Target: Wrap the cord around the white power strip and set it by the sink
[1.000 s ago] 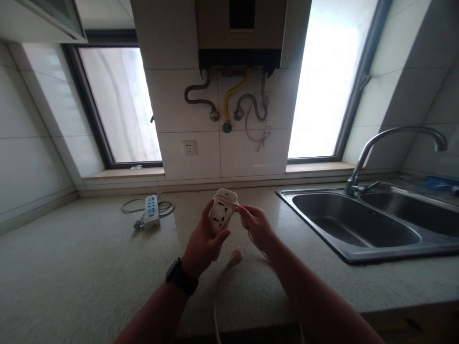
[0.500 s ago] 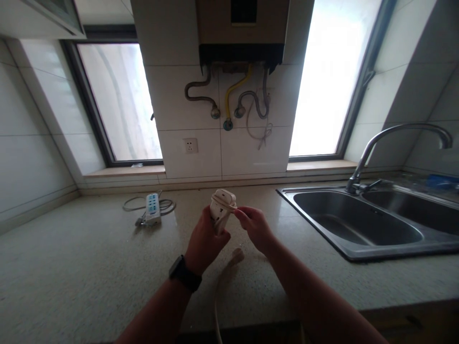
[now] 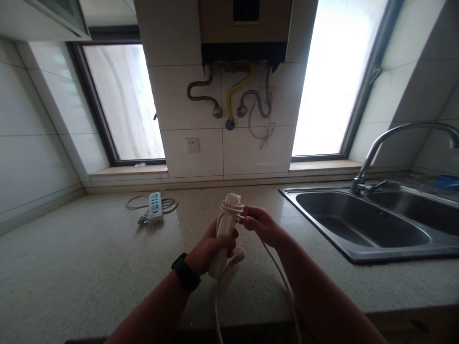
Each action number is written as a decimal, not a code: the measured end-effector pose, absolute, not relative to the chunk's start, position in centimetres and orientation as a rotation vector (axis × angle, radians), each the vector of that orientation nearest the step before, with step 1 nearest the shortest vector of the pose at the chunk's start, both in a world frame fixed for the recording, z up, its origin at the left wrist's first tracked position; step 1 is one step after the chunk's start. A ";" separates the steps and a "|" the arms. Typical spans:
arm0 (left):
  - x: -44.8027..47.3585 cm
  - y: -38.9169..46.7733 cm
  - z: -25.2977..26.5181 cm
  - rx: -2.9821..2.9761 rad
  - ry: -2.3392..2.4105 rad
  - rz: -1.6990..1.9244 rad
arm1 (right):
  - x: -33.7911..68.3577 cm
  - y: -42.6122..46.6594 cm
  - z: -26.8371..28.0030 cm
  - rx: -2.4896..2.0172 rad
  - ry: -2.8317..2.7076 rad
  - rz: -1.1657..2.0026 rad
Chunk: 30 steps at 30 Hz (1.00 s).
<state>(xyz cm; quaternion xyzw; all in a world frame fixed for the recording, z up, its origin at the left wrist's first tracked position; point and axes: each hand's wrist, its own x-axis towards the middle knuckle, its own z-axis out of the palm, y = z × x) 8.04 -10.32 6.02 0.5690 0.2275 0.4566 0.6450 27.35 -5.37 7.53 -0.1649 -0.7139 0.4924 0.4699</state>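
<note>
My left hand (image 3: pixel 217 242) is wrapped round a white power strip (image 3: pixel 225 227), holding it tilted above the counter with its plain side toward me. A white cord (image 3: pixel 232 208) is wound in a few turns round the strip's upper end. Close to those turns, my right hand (image 3: pixel 261 223) pinches the cord between thumb and fingers. From this hand the cord runs down past the counter's front edge. Just beside the strip's lower part, the plug (image 3: pixel 237 255) lies on the counter, its own length of cord dropping over the front edge.
A second power strip (image 3: pixel 155 208) with blue sockets and a grey cord lies on the counter (image 3: pixel 107 267) at left. The steel double sink (image 3: pixel 353 253) and its tap (image 3: pixel 366 162) stand at right. A wall socket (image 3: pixel 192 145) and water heater (image 3: pixel 244 50) are ahead.
The power strip has turned, so its socket face no longer shows and its plain side faces me. More cord turns show at its upper end. The cord below my right hand has come into view.
</note>
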 end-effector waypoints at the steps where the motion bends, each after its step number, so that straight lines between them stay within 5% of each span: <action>1: 8.2 -10.4 6.0 1.257 0.450 1.012 | 27.4 -5.3 7.6 -0.404 -1.758 1.200; 22: 8.1 -11.1 5.3 0.867 -0.057 0.466 | 26.3 -6.1 7.6 -0.199 -1.645 1.509; 30: 8.7 -10.6 4.7 1.039 -0.031 0.602 | 25.8 -6.0 6.7 -0.294 -1.451 1.532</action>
